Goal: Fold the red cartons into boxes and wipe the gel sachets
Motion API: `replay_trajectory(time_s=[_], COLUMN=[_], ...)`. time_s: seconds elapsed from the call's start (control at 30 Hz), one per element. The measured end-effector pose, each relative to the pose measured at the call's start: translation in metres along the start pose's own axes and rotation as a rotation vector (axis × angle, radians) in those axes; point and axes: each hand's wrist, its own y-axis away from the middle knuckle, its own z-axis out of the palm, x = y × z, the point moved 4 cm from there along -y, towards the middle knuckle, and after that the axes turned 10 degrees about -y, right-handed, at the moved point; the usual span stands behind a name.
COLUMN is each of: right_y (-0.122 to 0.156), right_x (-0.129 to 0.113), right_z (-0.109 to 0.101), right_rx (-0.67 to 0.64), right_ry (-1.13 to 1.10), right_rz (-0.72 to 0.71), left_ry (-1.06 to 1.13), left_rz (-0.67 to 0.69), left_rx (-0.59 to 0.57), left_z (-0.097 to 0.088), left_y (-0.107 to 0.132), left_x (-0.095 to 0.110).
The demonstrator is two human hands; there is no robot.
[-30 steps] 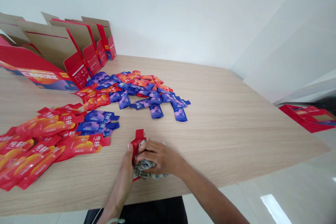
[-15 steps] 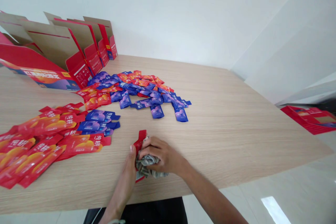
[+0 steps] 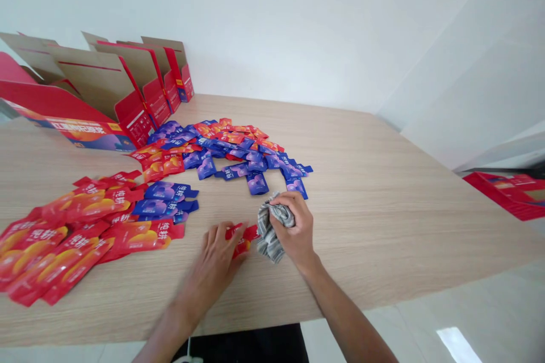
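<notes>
My right hand (image 3: pixel 297 226) is closed around a bunched grey striped cloth (image 3: pixel 271 229), lifted a little off the wooden table (image 3: pixel 383 221). My left hand (image 3: pixel 218 256) lies over a red sachet (image 3: pixel 243 236) on the table, fingers spread and pressing on it. The sachet's end sticks out toward the cloth. A pile of red and blue sachets (image 3: pixel 85 227) lies just left of my left hand. A second heap of mixed blue and red sachets (image 3: pixel 225 150) spreads beyond both hands.
Open red-and-brown cardboard boxes (image 3: pixel 106 91) stand in a row at the far left against the white wall. A flat red box (image 3: pixel 506 190) lies low at the right, beyond the table's edge. The table's near edge runs just under my forearms.
My right hand lifted the cloth off the red sachet and moved up and right. My left hand let the sachet down flat and now rests on it.
</notes>
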Motion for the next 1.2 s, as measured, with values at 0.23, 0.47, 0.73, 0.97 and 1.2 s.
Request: replay_trajectory(time_s=[0.23, 0.47, 0.73, 0.97, 1.2], right_y=[0.002, 0.002, 0.0, -0.001, 0.0], right_x=[-0.003, -0.001, -0.002, -0.002, -0.003], right_z=[0.007, 0.004, 0.003, 0.004, 0.005], right_rx=[-0.063, -0.039, -0.055, -0.059, -0.056], right_ry=[-0.032, -0.037, -0.016, -0.012, -0.044], right_rz=[-0.013, 0.0, -0.011, -0.008, -0.036], left_ry=[-0.296, -0.505, -0.634, -0.695, -0.632], left_rz=[0.215, 0.132, -0.033, -0.187, -0.216], left_rx=[-0.013, 0.09, 0.124, 0.154, 0.048], left_z=[0.016, -0.008, -0.047, -0.071, -0.076], left_y=[-0.016, -0.023, -0.029, -0.025, -0.026], left_x=[0.005, -0.057, -0.112, -0.131, -0.141])
